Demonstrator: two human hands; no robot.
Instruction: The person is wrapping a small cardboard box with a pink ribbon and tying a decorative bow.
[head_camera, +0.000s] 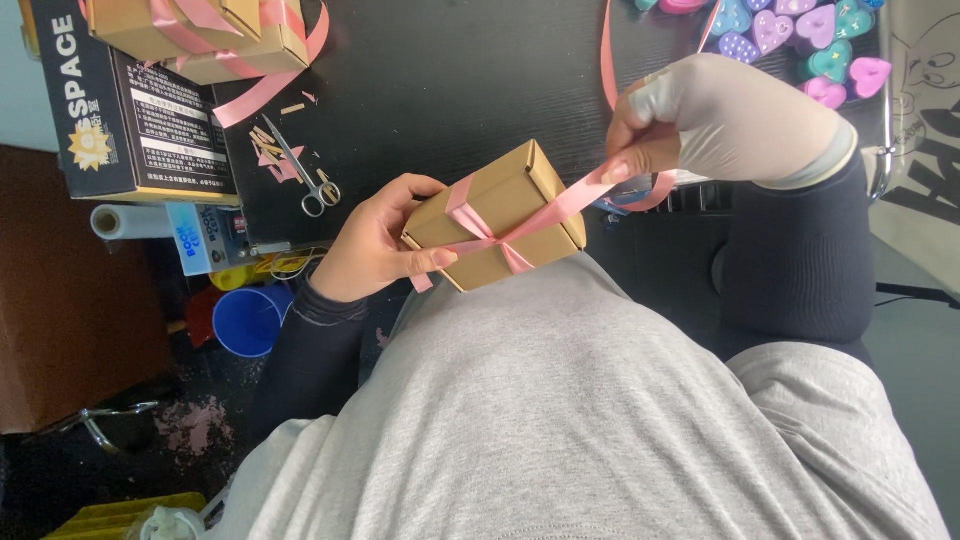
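Head view: ribboned box (497, 215) between left hand (375, 240), right hand (720, 120).

I see even, soft indoor light with no hard shadows. The black wooden tabletop (450, 80) beyond my fingers soaks up light and shows faint grain. The shiny pink satin ribbon (560, 205) between my fingertips catches a mild sheen. Focus is sharp centrally; the edges look slightly stretched and dimmer.

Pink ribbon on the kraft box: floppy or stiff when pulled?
Likely floppy: the ribbon only runs straight where the right hand pulls it taut. Probably slippery, given its satin sheen. The left hand steadies the box, which looks light.
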